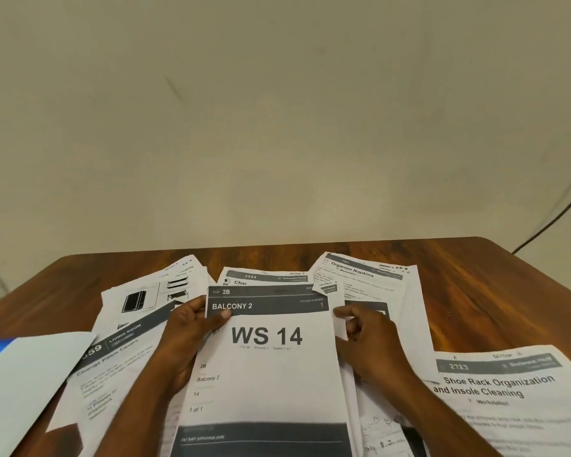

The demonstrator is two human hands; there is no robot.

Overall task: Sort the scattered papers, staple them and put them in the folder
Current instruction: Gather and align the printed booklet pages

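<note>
**Both hands on the WS 14 sheet**

While papers lie scattered over the wooden tabletop (475, 275), the left hand (192, 328) grips the left edge of the "WS 14" sheet (267, 374), thumb on its dark header. At the sheet's right edge, the right hand (366, 334) pinches it with curled fingers. Just beyond lie the napkins sheet (376, 278) and the pillow covers sheet (112, 357); the shoe rack sheet (508, 390) sits right. A blue folder (14, 374) lies at far left.
</note>
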